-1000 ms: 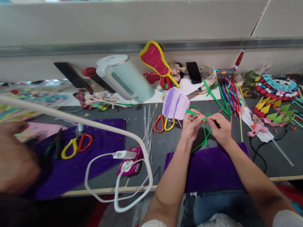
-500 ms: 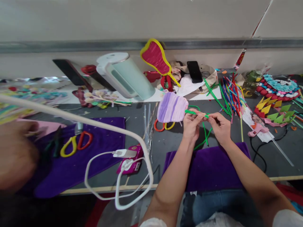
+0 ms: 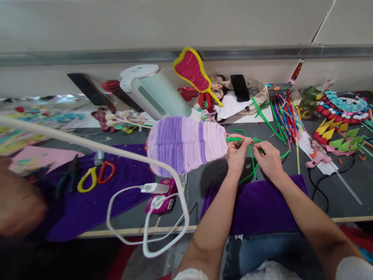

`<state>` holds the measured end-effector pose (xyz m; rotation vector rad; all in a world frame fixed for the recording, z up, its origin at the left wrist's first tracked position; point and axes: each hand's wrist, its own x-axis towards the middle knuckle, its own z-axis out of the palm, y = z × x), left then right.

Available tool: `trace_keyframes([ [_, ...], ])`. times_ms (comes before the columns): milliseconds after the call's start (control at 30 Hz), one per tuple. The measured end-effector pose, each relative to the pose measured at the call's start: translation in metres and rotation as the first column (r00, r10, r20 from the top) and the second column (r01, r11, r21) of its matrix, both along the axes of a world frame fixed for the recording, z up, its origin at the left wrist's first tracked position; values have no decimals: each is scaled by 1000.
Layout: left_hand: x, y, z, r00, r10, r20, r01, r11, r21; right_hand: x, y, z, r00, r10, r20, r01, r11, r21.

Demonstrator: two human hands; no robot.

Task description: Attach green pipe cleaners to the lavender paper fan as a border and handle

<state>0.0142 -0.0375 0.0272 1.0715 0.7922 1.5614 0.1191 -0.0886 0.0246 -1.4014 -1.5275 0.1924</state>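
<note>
A striped purple and pink fan-shaped piece (image 3: 186,144) extends to the left from a green fuzzy stem (image 3: 234,139). My left hand (image 3: 237,153) pinches that stem just right of the striped part. Close beside it, my right hand (image 3: 266,155) has its fingers closed on a green pipe cleaner (image 3: 284,154) at the stem's end. Loops of green pipe cleaner hang below and between both hands, over the grey table (image 3: 217,175).
A folded purple cloth (image 3: 262,206) lies before me. A white cable (image 3: 183,202) loops in front at left, near a pink power adapter (image 3: 165,196). Another person's blurred hand (image 3: 20,198) is far left. A pink glue gun (image 3: 319,158) lies right.
The striped piece has turned, now showing its broad face and reaching further left. A longer green strand now curves out to the right of my right hand.
</note>
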Motion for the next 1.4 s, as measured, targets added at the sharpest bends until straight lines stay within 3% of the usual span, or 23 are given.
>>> trace_keyframes([
  [100, -2, 3, -3, 994, -19, -110, 16, 999, -32, 6, -2, 4, 959, -54, 278, 46, 998, 34],
  [233, -6, 7, -7, 978, -85, -191, 73, 995, -68, 20, -2, 12, 805, -33, 592, -8, 998, 67],
  [333, -7, 9, -9, 953, -132, -274, 106, 989, -106, 31, 1, 16, 729, 9, 684, -72, 995, 63],
  [467, -8, 8, -9, 933, -222, -284, 193, 973, -129, 41, 4, 15, 727, 24, 686, -99, 993, 70],
  [567, -8, 5, -7, 912, -320, -257, 289, 945, -152, 46, 4, 14, 751, 57, 658, -131, 989, 64],
  [667, -10, 5, -6, 900, -395, -185, 366, 914, -175, 49, 4, 14, 828, 127, 546, -174, 984, 34],
  [800, -13, 5, -4, 880, -468, -82, 449, 875, -181, 51, 8, 13, 936, 259, 239, -260, 965, -25],
  [933, -13, 3, -1, 857, -515, -2, 508, 847, -158, 49, 10, 12, 949, 313, -32, -315, 947, -65],
  [1133, -9, -2, 5, 863, -494, 103, 505, 854, -129, 43, 8, 13, 933, 312, -181, -327, 943, -59],
  [1400, -2, -2, 3, 915, -331, 232, 358, 929, -88, 25, 6, 7, 962, 227, -154, -219, 973, 69],
])
